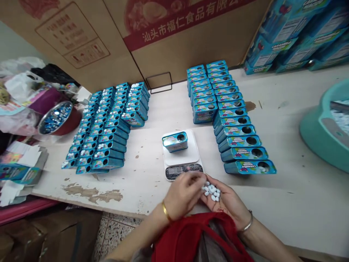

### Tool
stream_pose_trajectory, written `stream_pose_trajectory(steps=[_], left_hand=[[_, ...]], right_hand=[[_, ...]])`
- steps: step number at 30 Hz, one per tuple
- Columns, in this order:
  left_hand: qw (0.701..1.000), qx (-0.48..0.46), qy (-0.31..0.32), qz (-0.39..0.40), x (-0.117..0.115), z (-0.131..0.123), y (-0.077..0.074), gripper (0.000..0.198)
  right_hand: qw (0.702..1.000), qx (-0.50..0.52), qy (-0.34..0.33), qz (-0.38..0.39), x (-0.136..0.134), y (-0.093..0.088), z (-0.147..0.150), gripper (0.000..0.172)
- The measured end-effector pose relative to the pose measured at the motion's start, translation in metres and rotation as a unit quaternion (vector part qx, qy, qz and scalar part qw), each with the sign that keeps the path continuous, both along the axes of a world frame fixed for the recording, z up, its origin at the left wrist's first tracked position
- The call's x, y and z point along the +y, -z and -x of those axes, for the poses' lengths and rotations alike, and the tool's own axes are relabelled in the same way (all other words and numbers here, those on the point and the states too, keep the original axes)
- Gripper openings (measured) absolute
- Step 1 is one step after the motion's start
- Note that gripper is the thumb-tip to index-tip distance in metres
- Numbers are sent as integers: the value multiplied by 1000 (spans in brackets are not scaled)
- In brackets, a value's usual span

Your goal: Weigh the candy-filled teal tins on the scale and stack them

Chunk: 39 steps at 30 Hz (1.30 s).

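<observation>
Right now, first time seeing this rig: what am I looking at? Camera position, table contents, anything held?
No machine here: these are one person's two bare hands. The single picture comes from a camera worn on that person's head, looking forward and down.

On the table, a blue tin stands on a white scale. More blue tins stand in rows on the left and right, with a teal tub at far right.

The cupped right hand holds small white pieces. The left hand is close beside it; whether it grips anything is unclear.
</observation>
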<state>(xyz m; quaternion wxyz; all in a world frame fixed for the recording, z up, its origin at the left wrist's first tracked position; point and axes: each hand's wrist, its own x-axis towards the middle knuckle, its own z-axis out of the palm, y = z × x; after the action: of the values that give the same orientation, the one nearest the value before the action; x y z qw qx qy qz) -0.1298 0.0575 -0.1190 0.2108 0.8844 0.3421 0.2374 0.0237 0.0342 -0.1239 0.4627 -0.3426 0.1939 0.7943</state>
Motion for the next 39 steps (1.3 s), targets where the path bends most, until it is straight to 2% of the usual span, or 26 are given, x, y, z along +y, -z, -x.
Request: stream_pose_trajectory(steps=[3,7,11,14,19,23,25,26,30,31,34,37,39], left_hand=[[998,58,1,27,-16,-17,6,23],[994,97,19,37,-20,-22,5,22],[996,65,6,56,-21,-20,1,20],[998,33,-9,50,-23,-19,4,19],[1000,17,20,14,-21,-17,8,20],[998,28,51,-22,-13,-15,2,18],[996,36,62,-46,-2,-10,-6,20],[996,38,45,-65,6,-5,-11,26],[975,90,-146,-143,57,22,-30,59],[969,117,-163,-141,72,27,-34,60],[971,165,-124,-121,112,26,-41,45],[973,154,-91,-143,139,1,-41,40],[976,137,-73,-156,154,-22,-35,40]], right_hand=[[1000,7,-11,6,-10,3,-1,21],[999,44,-28,15,-20,4,-3,21],[998,48,-5,31,-23,3,-4,21],[998,48,3,37,-23,3,-3,20],[998,36,14,42,-20,2,-2,22],[998,24,13,58,-14,1,0,25],[998,15,9,54,-12,1,-1,24],[999,12,7,49,-11,0,-1,23],[999,9,-5,33,-8,-3,-4,21],[999,11,-8,33,-7,-4,-5,22],[999,16,-4,32,-4,-3,-5,24],[1000,20,8,22,-1,-1,-6,25],[999,21,18,17,0,1,-9,26]])
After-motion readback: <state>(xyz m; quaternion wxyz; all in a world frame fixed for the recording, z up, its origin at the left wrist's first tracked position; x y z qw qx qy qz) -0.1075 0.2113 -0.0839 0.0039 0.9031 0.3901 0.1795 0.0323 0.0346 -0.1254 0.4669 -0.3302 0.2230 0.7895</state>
